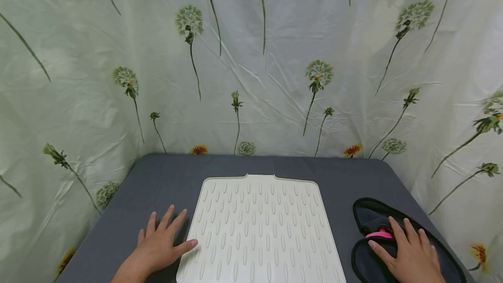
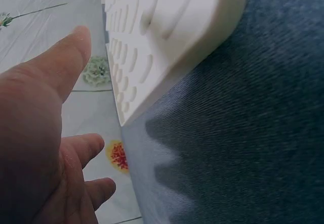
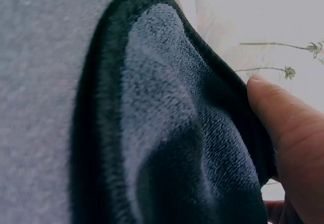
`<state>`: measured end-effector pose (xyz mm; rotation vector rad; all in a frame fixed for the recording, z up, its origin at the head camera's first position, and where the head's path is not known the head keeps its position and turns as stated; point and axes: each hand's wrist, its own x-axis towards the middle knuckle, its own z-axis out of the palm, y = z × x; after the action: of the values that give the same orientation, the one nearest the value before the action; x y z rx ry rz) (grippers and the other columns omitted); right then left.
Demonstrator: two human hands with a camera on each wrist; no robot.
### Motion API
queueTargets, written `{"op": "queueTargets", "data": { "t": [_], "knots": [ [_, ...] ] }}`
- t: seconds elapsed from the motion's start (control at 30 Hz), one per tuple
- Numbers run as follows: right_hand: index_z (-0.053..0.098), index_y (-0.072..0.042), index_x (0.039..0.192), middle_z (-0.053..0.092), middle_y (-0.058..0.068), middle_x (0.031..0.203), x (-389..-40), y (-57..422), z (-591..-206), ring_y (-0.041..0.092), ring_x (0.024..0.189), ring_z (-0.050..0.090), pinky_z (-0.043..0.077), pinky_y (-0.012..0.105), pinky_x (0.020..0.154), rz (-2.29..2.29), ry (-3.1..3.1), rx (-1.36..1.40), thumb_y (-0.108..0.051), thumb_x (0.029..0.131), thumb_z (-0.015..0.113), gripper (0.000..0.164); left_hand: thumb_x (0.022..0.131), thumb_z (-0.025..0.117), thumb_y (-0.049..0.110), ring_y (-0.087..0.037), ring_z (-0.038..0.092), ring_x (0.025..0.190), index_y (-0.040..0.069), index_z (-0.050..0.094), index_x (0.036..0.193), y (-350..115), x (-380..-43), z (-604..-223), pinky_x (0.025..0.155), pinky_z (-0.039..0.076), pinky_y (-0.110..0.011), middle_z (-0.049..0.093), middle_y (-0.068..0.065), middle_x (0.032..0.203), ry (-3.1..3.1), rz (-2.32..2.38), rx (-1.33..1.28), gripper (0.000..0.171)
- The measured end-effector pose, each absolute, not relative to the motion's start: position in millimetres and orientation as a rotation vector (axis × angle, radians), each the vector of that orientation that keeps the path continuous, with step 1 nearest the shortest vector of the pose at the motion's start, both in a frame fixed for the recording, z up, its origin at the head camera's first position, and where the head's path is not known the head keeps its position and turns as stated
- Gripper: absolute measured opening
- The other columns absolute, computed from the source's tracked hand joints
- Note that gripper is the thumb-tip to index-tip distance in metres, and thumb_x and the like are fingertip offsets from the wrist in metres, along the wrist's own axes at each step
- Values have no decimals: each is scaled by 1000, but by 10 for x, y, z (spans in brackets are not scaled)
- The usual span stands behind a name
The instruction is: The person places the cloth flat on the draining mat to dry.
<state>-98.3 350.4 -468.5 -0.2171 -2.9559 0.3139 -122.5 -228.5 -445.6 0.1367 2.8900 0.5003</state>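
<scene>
A white board (image 1: 261, 226) with rows of raised oval ridges lies on the table; in the left wrist view its thick edge (image 2: 187, 59) shows. My left hand (image 1: 159, 241) hovers beside its left side, fingers spread, the thumb overlapping the board's edge in the head view. To the right lies a folded, fleecy dark blue cloth (image 1: 365, 215) with black edging. My right hand (image 1: 412, 254) rests on it with fingers spread and nearly straight, the thumb (image 3: 278, 107) at the black edging. Something bright pink (image 1: 379, 233) peeks out between the folds, mostly hidden.
A dark grey-blue cover (image 1: 169, 174) lies over the table. Behind it and along both sides hangs a pale curtain (image 1: 275, 77) printed with dandelions. The board has a raised tab on its far edge.
</scene>
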Motion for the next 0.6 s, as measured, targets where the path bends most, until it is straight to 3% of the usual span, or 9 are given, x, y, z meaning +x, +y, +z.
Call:
{"op": "queueTargets", "data": {
  "t": [0.2,0.4,0.6],
  "knots": [
    [17,5,142,20,46,131,-966,3555,-4732,65,118,10,9,72,91,368,-2993,-207,-72,78,47,105,73,46,77,-63,5,124,20,30,145,-2277,-1212,-4498,84,13,-78,18,-21,149,2870,469,127,93],
    [6,6,143,15,45,133,-957,3546,-4731,64,118,8,8,73,90,433,-3020,-236,-71,78,50,110,72,47,77,-63,4,124,21,31,145,-2273,-1208,-4531,84,13,-78,19,-23,148,2834,454,109,94],
    [7,9,142,16,47,130,-980,3592,-4784,67,110,18,14,74,87,426,-3056,-230,-73,73,54,118,71,51,75,-63,6,124,21,33,144,-2270,-1198,-4544,83,13,-78,23,-23,147,2774,480,95,93]
  ]
}}
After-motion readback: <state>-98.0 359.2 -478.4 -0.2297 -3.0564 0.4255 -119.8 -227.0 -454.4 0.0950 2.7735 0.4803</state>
